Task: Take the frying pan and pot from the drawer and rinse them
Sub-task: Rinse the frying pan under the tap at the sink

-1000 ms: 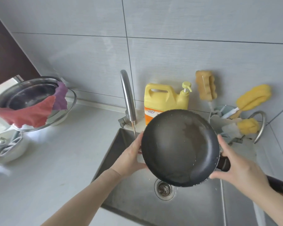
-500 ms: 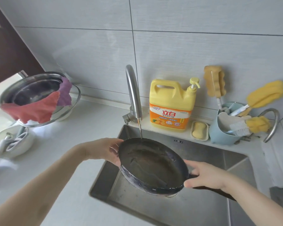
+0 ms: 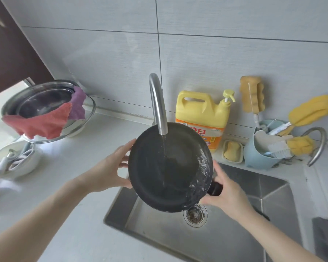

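A black frying pan [image 3: 159,173] is held tilted up toward me above the steel sink [image 3: 240,235]. Water from the curved faucet [image 3: 157,103] falls onto its inside and splashes along its right rim. My left hand [image 3: 110,171] grips the pan's left rim. My right hand [image 3: 227,193] holds the black handle where it joins the pan, and my forearm hides the rest of the handle. No pot that belongs to the task can be told apart here.
A yellow detergent jug [image 3: 201,114] and a soap dish [image 3: 232,154] stand behind the sink. A blue holder [image 3: 257,159] with brushes and sponges is at the right. Steel bowls draped with a red cloth [image 3: 40,123] sit on the white counter [image 3: 68,182] at the left.
The pan has gone from lying nearly flat and low in the sink to tilted up under the faucet. Water now runs over its inside and both hands have risen with it.
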`<move>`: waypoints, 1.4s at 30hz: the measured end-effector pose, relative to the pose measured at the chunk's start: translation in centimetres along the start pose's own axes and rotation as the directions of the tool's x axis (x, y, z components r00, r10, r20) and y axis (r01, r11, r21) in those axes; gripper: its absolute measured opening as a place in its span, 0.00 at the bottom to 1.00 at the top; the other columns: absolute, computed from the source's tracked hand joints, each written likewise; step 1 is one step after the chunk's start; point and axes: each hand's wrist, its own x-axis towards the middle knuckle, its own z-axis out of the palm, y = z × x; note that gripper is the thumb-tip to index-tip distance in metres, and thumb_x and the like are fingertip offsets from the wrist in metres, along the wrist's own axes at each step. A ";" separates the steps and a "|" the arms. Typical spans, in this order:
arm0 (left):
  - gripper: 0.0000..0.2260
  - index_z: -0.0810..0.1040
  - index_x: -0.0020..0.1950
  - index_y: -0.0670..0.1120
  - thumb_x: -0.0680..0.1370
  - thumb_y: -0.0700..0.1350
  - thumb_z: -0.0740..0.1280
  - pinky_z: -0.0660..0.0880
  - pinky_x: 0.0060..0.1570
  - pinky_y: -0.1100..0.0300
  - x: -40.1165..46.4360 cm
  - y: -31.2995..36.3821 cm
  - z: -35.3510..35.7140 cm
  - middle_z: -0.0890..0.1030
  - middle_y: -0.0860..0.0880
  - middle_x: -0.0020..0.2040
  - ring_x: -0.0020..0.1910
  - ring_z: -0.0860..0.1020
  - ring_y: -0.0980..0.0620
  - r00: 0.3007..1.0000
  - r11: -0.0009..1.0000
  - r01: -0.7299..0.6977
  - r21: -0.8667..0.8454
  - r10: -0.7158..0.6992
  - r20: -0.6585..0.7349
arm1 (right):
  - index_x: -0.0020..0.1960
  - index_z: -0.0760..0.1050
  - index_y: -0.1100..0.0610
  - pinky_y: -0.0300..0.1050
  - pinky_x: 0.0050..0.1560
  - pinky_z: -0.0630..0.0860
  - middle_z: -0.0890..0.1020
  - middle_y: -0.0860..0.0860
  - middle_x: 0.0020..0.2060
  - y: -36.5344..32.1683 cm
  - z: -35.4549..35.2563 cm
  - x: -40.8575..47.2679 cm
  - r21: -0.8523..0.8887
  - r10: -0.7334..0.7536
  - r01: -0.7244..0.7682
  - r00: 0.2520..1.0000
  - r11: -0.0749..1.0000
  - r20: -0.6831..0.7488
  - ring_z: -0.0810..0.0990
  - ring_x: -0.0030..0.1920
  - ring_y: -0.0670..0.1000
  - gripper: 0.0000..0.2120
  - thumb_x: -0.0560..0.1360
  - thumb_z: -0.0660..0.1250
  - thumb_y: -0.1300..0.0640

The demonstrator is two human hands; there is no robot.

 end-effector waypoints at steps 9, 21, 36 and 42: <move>0.45 0.61 0.75 0.57 0.67 0.26 0.76 0.78 0.59 0.50 1.7 -0.4 4.0 0.78 0.53 0.65 0.63 0.78 0.46 0.987 0.947 0.129 -0.296 -0.094 0.129 | 0.79 0.43 0.39 0.46 0.57 0.76 0.76 0.46 0.64 -6.2 -10.3 1.0 -0.558 0.089 -0.006 0.989 0.830 0.121 0.77 0.61 0.49 0.63 0.55 0.78 0.35; 0.47 0.62 0.77 0.53 0.63 0.45 0.81 0.78 0.57 0.58 1.1 -0.6 0.1 0.76 0.49 0.64 0.55 0.82 0.52 0.919 0.932 0.352 -0.089 -0.326 0.222 | 0.74 0.59 0.32 0.37 0.59 0.72 0.83 0.47 0.57 1.0 -3.7 -0.3 -0.071 0.154 -0.138 0.910 0.988 0.385 0.79 0.55 0.41 0.53 0.52 0.77 0.41; 0.52 0.50 0.77 0.63 0.67 0.38 0.80 0.74 0.65 0.56 1.8 -1.2 5.0 0.71 0.64 0.70 0.65 0.77 0.56 0.996 0.986 0.069 -0.155 -0.060 0.060 | 0.70 0.44 0.22 0.51 0.54 0.75 0.82 0.42 0.50 4.2 -3.3 0.9 -0.100 0.033 -0.033 0.999 0.994 -0.002 0.79 0.49 0.48 0.59 0.51 0.78 0.39; 0.59 0.35 0.74 0.71 0.68 0.47 0.81 0.66 0.64 0.73 2.9 -2.0 9.8 0.53 0.67 0.76 0.71 0.68 0.59 0.983 0.989 -0.107 0.106 0.121 -0.136 | 0.68 0.32 0.23 0.46 0.50 0.74 0.80 0.39 0.56 5.2 -4.7 -0.2 -0.255 -0.070 0.032 0.987 0.966 -0.142 0.79 0.55 0.46 0.62 0.58 0.80 0.40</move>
